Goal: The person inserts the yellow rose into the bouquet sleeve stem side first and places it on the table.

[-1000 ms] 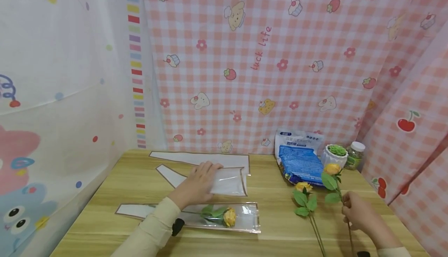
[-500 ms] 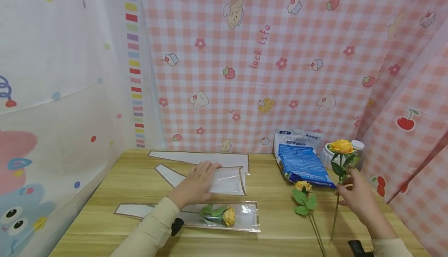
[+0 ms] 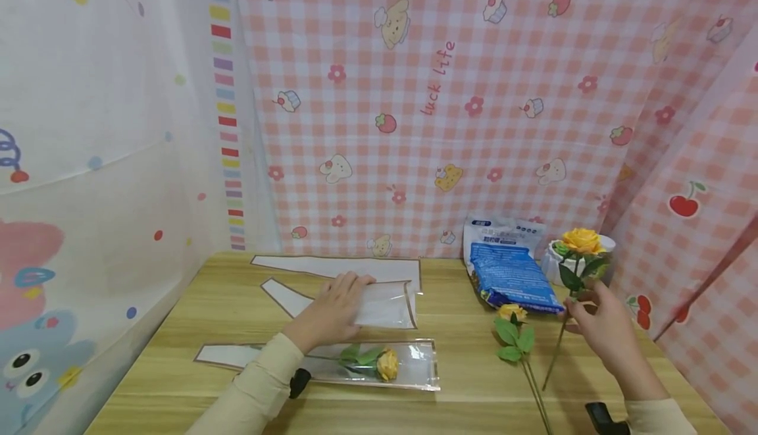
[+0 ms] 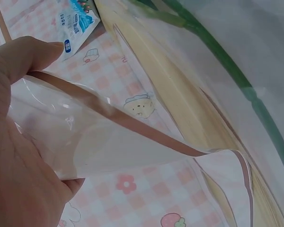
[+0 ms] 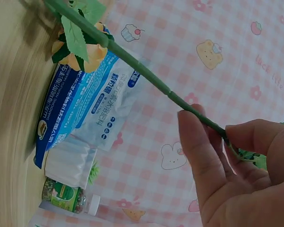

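Note:
My left hand (image 3: 331,310) holds a clear, brown-edged flower sleeve (image 3: 387,307) on the table. In the left wrist view, the sleeve (image 4: 109,142) runs between thumb and fingers, its mouth edge bowed. My right hand (image 3: 604,330) pinches the stem of a yellow rose (image 3: 583,241) just below its leaves; the bloom points up and the stem slants down to the left. The right wrist view shows thumb and fingertips on the green stem (image 5: 142,71). Another yellow rose (image 3: 512,313) lies to the left of that hand. Nearer me lies a sleeve (image 3: 417,359) with a yellow rose (image 3: 387,364) inside.
Another flat sleeve (image 3: 379,269) lies along the back of the table (image 3: 456,330). At the back right stand a blue and white bag (image 3: 512,270), a white potted plant (image 3: 552,267) and a lidded jar (image 5: 64,196). A checked cloth (image 3: 355,204) hangs behind.
My right hand has lifted the rose and turned it more upright, its stem's lower end swinging left. The left hand stays on the sleeve.

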Available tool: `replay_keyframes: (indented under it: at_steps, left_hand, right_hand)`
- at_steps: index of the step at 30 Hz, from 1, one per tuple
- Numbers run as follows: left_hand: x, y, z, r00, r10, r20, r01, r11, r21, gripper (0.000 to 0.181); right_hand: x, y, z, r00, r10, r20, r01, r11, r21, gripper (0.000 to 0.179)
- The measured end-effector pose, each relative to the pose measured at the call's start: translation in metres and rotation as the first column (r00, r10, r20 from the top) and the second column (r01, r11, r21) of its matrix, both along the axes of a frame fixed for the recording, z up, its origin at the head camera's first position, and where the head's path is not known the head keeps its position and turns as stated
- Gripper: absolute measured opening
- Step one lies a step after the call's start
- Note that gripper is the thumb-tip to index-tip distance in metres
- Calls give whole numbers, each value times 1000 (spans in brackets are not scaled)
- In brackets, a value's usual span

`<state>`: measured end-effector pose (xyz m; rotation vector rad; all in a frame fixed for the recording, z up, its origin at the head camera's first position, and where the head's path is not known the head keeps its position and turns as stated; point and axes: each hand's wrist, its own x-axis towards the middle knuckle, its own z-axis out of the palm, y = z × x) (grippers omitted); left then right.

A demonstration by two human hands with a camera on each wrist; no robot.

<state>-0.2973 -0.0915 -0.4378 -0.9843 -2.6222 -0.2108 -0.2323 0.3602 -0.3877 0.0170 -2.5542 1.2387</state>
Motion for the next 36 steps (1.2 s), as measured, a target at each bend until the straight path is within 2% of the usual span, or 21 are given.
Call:
replay_keyframes:
  at_steps: [4,9,12,17,24,29,36]
  left_hand:
    - [0,1,1,1000,-1,13,1,1000,6,83]
    - [-1,1,0,1000,-1,30,1,1000,12,83]
    - [-1,2,-1,999,1,40,-1,1000,7,83]
    - [-2,2,-2,999,0,43,0,1000,5,83]
    - [-1,2,-2,1000,-9,27,8,1000,2,83]
    - [1,2,-1,999,-18,29,18,1000,7,82]
    - [1,2,0,999,-11,31,12,1000,-6,82]
  right_hand:
    - [-2,-4,2,999,13,-36,-14,999,-37,46]
    - [-5,-10,5,991,-14,-136,9,999,-40,26]
    - [-6,-14,6,979,-38,-203,31,999,-37,26]
    - [-7,-22,10,955,-77,-288,59,996,-70,42]
    - [-13,-34,14,941,-25,-339,-58,971,-232,67]
    - [-16,-44,17,931,-27,-364,-81,957,-280,59]
    - [-21,-63,26,917,-44,-396,-131,906,-403,47]
